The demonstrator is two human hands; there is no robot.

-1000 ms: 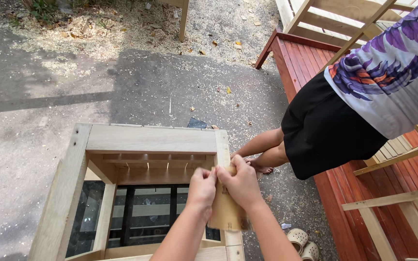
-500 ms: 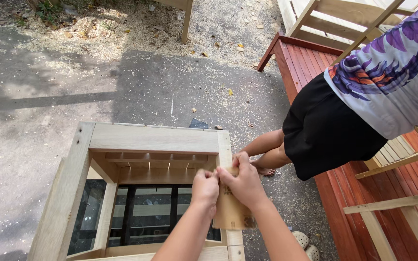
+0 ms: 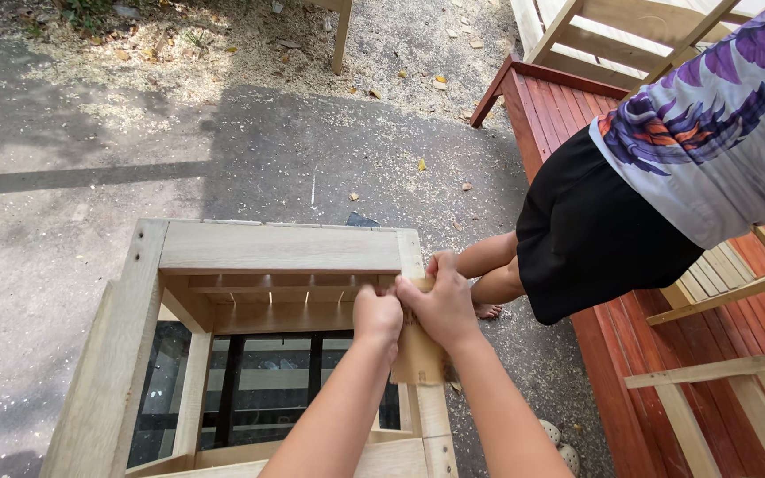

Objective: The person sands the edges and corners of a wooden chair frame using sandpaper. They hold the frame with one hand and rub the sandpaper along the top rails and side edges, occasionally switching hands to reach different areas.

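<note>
- The left hand (image 3: pixel 377 317) and the right hand (image 3: pixel 443 305) press a brown sheet of sandpaper (image 3: pixel 419 356) against the right rail of a pale wooden frame (image 3: pixel 278 247).
- Both grips are closed on the sheet (fingers curled over its top edge).
- Another person in black shorts (image 3: pixel 591 232) stands just beside a red bench (image 3: pixel 568 111).

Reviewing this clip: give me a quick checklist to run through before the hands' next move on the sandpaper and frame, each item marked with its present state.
1. Both hands on the work: left hand and right hand press together at the frame's right rail. Ok.
2. Sandpaper sheet is folded over the rail. Ok.
3. Wooden frame steady: cannot tell.
4. Nearby person clear of the hands: ok, standing apart to the right.
5. Surface under the sandpaper: hidden, cannot tell.
</note>
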